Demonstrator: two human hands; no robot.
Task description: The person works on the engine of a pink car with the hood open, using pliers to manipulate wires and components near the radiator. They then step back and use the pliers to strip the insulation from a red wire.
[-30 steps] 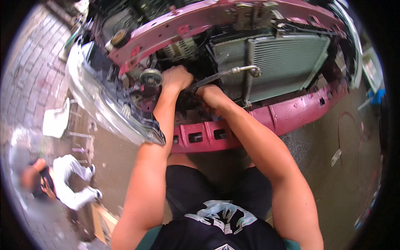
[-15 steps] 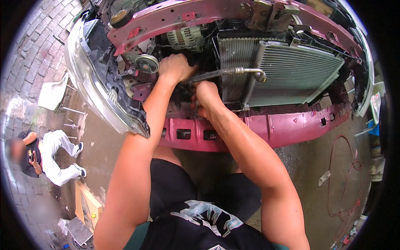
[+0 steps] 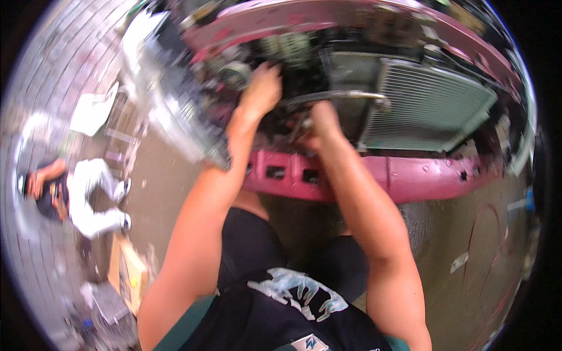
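The opened front end of a red car lies before me, smeared by motion. My left hand (image 3: 263,92) reaches into the dark engine bay beside a round horn-like disc (image 3: 235,75), below the ribbed alternator (image 3: 287,47). Its fingertips are blurred, so their grip cannot be made out. My right hand (image 3: 322,124) is lower and to the right, just under a dark hose with a metal pipe end (image 3: 357,94). The fingers are curled, and whatever they hold is too blurred to name. Right of the hands stands the finned condenser (image 3: 430,105).
A red bumper beam (image 3: 421,178) crosses below my forearms, with a red upper crossmember (image 3: 263,23) above. The clear headlight (image 3: 167,111) juts out near my left forearm. Leftward are a seated person (image 3: 88,193), a white chair (image 3: 93,111) and a wooden box (image 3: 127,275).
My view has shifted, so the car and the person appear farther right and slightly tilted. Both hands remain inside the engine bay; the left appears drawn back slightly from the hose.
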